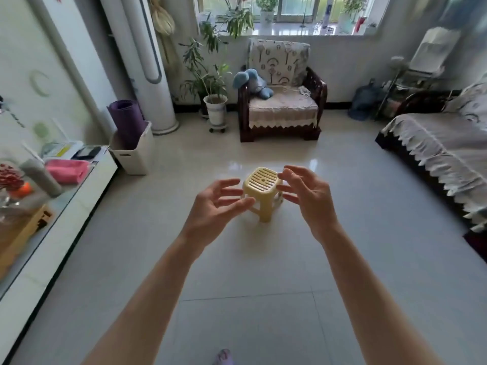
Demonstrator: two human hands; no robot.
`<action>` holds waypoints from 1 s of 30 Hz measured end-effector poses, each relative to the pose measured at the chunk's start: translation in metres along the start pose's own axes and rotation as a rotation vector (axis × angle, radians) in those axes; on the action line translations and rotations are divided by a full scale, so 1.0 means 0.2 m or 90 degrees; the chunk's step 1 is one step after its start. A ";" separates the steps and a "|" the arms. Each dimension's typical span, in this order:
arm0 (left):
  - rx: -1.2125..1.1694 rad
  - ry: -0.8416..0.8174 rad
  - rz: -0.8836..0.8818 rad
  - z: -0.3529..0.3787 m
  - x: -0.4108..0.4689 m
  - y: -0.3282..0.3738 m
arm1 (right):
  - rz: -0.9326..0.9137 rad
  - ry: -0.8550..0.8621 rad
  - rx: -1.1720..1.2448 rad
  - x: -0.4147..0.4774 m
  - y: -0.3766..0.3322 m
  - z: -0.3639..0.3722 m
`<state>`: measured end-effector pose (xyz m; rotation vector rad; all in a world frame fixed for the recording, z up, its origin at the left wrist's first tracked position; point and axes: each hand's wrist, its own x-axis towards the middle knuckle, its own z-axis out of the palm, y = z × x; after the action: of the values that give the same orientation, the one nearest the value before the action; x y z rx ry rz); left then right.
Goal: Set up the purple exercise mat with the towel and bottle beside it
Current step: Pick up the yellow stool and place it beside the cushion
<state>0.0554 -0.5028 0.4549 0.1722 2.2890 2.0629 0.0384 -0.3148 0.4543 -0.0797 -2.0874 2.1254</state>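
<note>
1. Left hand (216,204): grip spread, fingers straight and fanned, palm turned inward, holding nothing. Bare forearm reaches up from the lower edge of my view.
2. Right hand (305,196): grip spread the same way, palm facing the left hand, holding nothing.
3. Stool (262,181): small, pale yellow plastic with a slotted top, standing upright on the floor (263,299). It sits between the two hands in my view. Fingertips of both overlap its edges, but I cannot tell whether they touch it.
4. Slipper (224,356): purple toe, at the bottom edge of the view.
5. Mat (126,119): purple, rolled up, standing on end in a white bin (134,156). It is at the left wall, well apart from the hands.
6. Table (79,196): long, white, glass-topped, along the left wall just beside the bin.
7. Towel (67,170): pink, folded, lying on the table.
8. Bottle (39,177): grey, blurred, on the table just beside the towel.
9. Armchair (283,111): dark wood with patterned cushions, against the far wall under the window.
10. Soft toy (253,83): blue, slumped over the armchair's arm.
11. Plant (215,106): in a white pot, just beside the armchair.
12. Couch (432,143): at the right, under a lace-edged cover.
</note>
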 end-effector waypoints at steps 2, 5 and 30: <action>-0.009 -0.020 -0.007 0.08 0.15 -0.03 | 0.005 0.021 0.011 0.11 0.04 -0.08; -0.007 -0.047 -0.026 0.16 0.42 -0.10 | 0.013 0.042 0.009 0.35 0.09 -0.17; -0.101 0.057 -0.157 0.87 2.50 -0.44 | 0.121 -0.037 -0.143 2.54 0.55 -0.80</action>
<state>-0.4243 -0.2794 0.3658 -0.2026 2.0567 2.1463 -0.4475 -0.0813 0.3782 -0.2552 -2.4340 2.0036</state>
